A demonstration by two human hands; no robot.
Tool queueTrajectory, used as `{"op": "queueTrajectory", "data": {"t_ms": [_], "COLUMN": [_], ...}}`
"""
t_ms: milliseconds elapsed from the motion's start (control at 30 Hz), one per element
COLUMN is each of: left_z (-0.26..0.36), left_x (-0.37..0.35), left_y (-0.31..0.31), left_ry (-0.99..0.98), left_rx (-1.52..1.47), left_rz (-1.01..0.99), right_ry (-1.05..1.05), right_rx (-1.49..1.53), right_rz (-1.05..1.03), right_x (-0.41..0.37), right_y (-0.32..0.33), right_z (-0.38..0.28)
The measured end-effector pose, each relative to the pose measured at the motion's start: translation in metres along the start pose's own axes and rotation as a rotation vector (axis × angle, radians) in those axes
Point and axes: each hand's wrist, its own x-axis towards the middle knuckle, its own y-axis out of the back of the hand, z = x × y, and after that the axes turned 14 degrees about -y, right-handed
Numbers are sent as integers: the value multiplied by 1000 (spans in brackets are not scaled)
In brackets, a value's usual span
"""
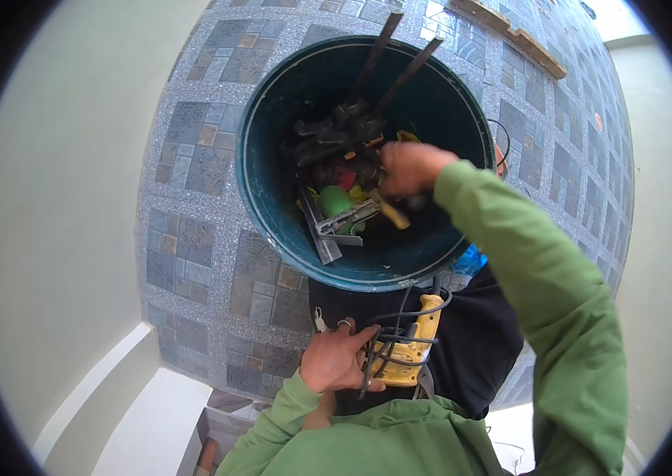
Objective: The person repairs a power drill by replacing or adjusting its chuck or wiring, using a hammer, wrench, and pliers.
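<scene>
A yellow corded power tool [428, 319] rests on my lap, its black cord looped around it. My left hand [337, 357] grips its near end, fingers and thumb closed about the body and cord. My right hand [411, 168] reaches down into a big dark green bucket [272, 230], smeared by motion, its fingertips hidden among the tools. Just below it is a yellow handle [394, 215]. Also inside the bucket are a green round thing [336, 201], a metal square [325, 245] and dark metal clamps [336, 131]. Two flat metal bars [409, 73] stick out over the far rim.
Patterned tiles [197, 147] surround the bucket, with pale walls on both sides. A wooden plank [538, 54] lies at the far right. Blue plastic [471, 260] shows by the bucket's right side. A white step-like ledge [149, 416] is at lower left.
</scene>
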Motion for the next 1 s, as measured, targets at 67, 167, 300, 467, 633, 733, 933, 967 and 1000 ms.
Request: {"op": "queueTrajectory", "data": {"t_ms": [67,167,300,467,633,733,933,967,1000], "left_z": [-3,-3,-1,-2,-3,-3,-8,-8,-8], "left_x": [1,4,6,4,1,-1,-6,-7,-7], "left_y": [1,5,12,8,6,6,-4,-6,-8], "left_ry": [-1,-3,28,23,18,18,-5,-6,-9], "left_rx": [-18,-26,-44,-35,-46,-51,-47,-41,-33], "left_rz": [-23,-54,-97,-80,-71,-44,11,33,57], "right_ry": [-119,-78,-27,-72,187,138,-76,-71,-122], "right_rx": [94,-100,-272,-385,-327,159,-130,-136,-119], "right_rz": [-223,-103,210,400,896,328,-96,-104,-147], "right_x": [-30,-47,-45,-14,-25,-42,13,21,30], "right_y": [47,75,53,8,-8,-2,-67,-76,-82], "right_z": [1,10,25,21,-1,-55,-94,-93,-88]}}
